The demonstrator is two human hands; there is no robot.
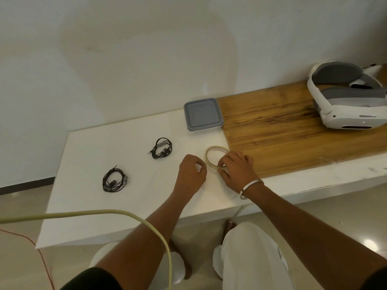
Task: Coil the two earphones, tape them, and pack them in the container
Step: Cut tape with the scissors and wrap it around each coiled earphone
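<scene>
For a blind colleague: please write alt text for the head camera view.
Two hands work a tape roll on a white table: right hand grips it, left hand pinches beside it. Two coiled black earphones lie left; a closed grey-lidded container sits behind.

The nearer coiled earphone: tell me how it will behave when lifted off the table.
The nearer coiled earphone is thin black cable in loose loops with no tape visible, so it will probably sag and partly uncoil. It looks very light. The plug end sticking out at the top may dangle or snag.
</scene>
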